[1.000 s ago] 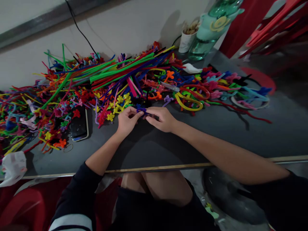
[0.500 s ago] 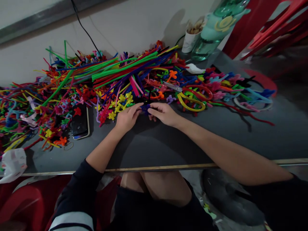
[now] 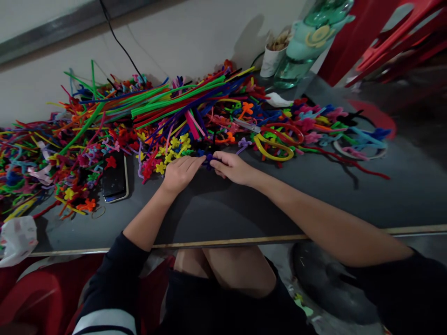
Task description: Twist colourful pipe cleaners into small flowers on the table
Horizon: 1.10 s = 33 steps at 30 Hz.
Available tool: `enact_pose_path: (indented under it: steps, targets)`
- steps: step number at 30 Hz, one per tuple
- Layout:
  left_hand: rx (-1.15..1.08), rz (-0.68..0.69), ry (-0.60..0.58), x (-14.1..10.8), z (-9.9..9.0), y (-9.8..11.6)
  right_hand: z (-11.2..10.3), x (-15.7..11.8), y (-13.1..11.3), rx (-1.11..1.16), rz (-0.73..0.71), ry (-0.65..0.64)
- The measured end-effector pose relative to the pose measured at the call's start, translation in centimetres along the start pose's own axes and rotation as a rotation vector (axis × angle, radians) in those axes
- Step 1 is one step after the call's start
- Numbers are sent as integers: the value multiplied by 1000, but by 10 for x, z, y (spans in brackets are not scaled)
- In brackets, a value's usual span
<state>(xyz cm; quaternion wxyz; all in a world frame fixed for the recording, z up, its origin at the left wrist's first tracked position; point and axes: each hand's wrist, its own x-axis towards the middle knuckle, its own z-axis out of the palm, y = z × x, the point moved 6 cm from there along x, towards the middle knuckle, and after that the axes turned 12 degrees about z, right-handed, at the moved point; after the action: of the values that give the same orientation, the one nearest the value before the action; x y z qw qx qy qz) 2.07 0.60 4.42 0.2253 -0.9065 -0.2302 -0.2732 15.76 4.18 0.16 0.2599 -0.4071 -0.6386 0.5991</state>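
Between my two hands is a small dark purple pipe-cleaner flower (image 3: 209, 159), just above the dark table. My right hand (image 3: 233, 168) pinches it between thumb and curled fingers. From the other side my left hand (image 3: 182, 174) meets it, back of the hand up and fingers pressed together; its thumb is hidden. Yellow pipe-cleaner flowers (image 3: 173, 151) lie just beyond my left hand. A lilac pipe-cleaner flower (image 3: 243, 144) and scissors with red and yellow handles (image 3: 274, 149) are beyond my right hand.
A bundle of straight pipe cleaners (image 3: 181, 100) tops a long colourful heap along the wall. A phone (image 3: 115, 179) lies left, a crumpled white plastic bag (image 3: 18, 239) at the front left edge. A green bottle (image 3: 296, 56) and a paper cup (image 3: 271, 60) stand at the back right.
My left hand has turned palm down, its fingers flatter and closer together. My right hand's fingers have curled in more around the flower. The view has shifted slightly.
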Motion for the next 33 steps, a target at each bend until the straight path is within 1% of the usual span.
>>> enact_pose_path:
  steps: [2, 5, 7, 10, 12, 14, 17, 22, 24, 26, 28, 31, 33]
  targets:
    - [1, 14, 3, 0, 1, 1, 0, 0, -1, -9, 7, -7]
    - [1, 20, 53, 0, 0, 2, -1, -1, -1, -29, -1, -2]
    - [-17, -9, 76, 0, 1, 2, -1, -1, -2, -56, -1, 8]
    - [-61, -60, 90, -1, 3, 1, -3, -4, -4, -150, 1, 65]
    - [-100, -87, 75, -1, 5, 1, -4, -6, -7, -203, -2, 97]
    - [-153, -124, 61, -1, 6, 2, -3, -8, -10, -226, -11, 98]
    - [-288, -218, 96, 0, 8, 0, -3, -8, -9, -223, -22, 78]
    - [-616, -489, 162, -3, 18, -5, -4, -3, 1, -134, -27, 60]
    - [-679, -559, 179, -4, 21, -5, -4, -3, 2, -123, -27, 51]
    - [-720, -601, 187, -5, 23, -3, -3, -4, -1, -156, -44, 57]
    - [-765, -651, 194, -6, 24, -1, -2, -7, -6, -226, -73, 85]
    - [-848, -732, 197, -9, 27, -1, -2, -10, -15, -325, -112, 179]
    - [-846, -738, 182, -8, 28, -1, -4, -10, -17, -351, -113, 247]
